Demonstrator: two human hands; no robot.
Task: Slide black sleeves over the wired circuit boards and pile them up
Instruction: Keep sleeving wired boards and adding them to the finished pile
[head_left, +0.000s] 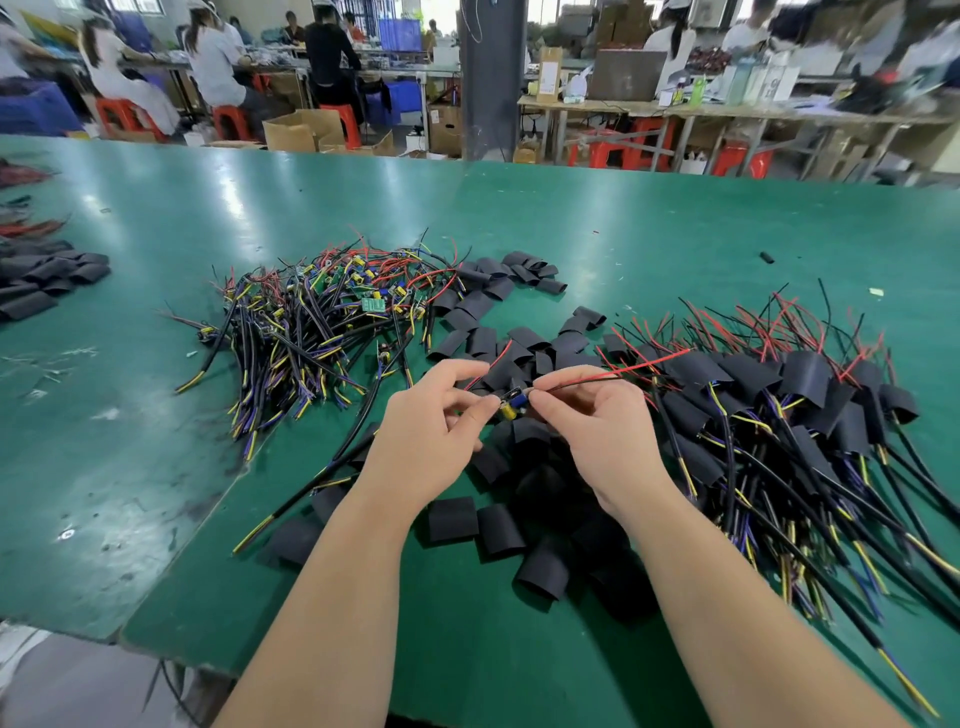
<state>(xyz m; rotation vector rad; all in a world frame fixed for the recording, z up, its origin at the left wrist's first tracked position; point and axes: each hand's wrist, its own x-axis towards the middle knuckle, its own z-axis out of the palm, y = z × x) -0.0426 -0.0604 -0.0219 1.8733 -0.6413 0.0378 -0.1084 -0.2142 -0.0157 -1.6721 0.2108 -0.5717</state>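
Frame centre: left hand and right hand fingers pinch one board above table. Loose sleeves below it. Bare boards lie left, sleeved pile right.

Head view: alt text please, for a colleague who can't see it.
The left hand and right hand pinch one wired circuit board above loose black sleeves on a green table. Unsleeved boards are heaped at left, sleeved ones at right.
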